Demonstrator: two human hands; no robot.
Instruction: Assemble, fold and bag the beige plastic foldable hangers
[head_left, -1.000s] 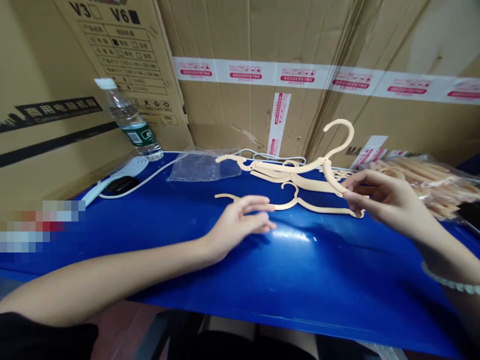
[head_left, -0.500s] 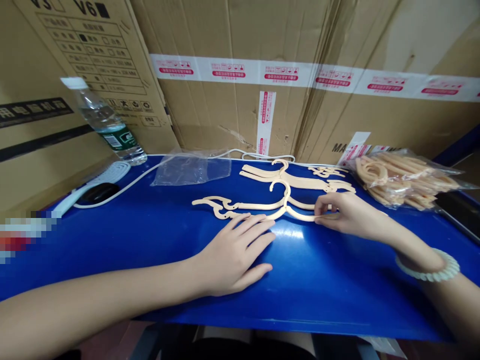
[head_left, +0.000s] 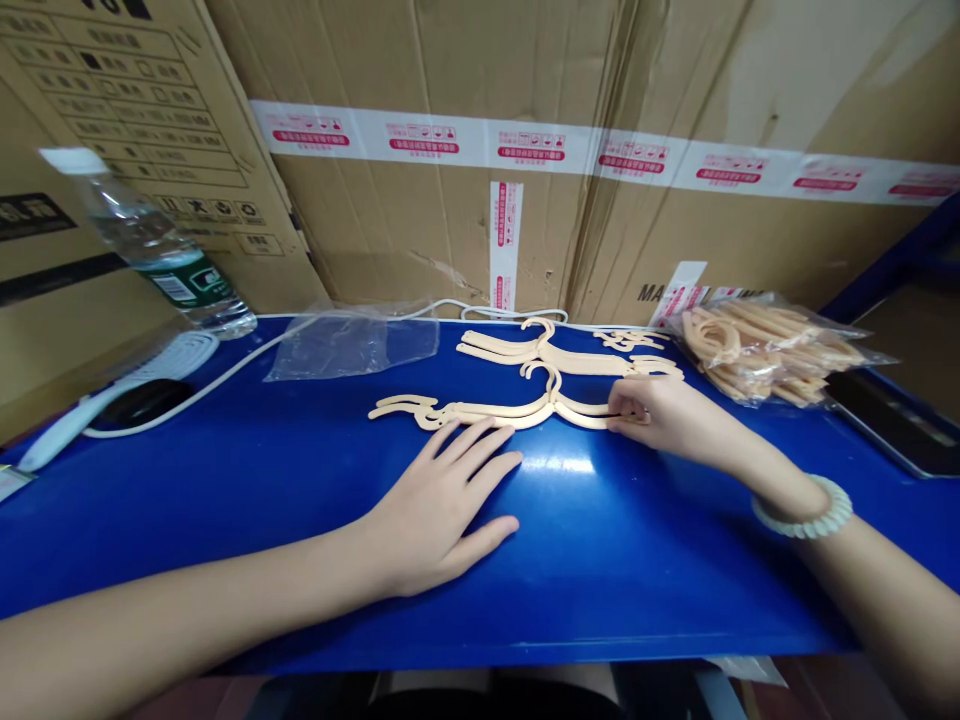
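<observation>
On the blue table lies a pair of beige plastic folding hangers (head_left: 499,412), one close against the other, their hooks nearly overlapping. My left hand (head_left: 450,505) rests flat with its fingers spread, and its fingertips reach the near edge of the pair's left side. With thumb and fingers pinched, my right hand (head_left: 660,420) grips the right arm of the pair; the held end is partly hidden. Behind them sit more folded beige hangers (head_left: 581,358), with small beige pieces (head_left: 630,340) heaped at their right.
At the right back is a clear bag of beige hanger parts (head_left: 765,345), near a dark flat device (head_left: 900,425). A flat plastic bag (head_left: 360,345), water bottle (head_left: 169,260), white brush-like item (head_left: 157,370), black mouse (head_left: 146,402) and cable occupy the left. Cardboard boxes (head_left: 420,220) wall the back.
The front two hangers, apart before, have come together, with my right hand still pinching their right side. My left hand stays spread at the near edge. The whole view has shifted slightly.
</observation>
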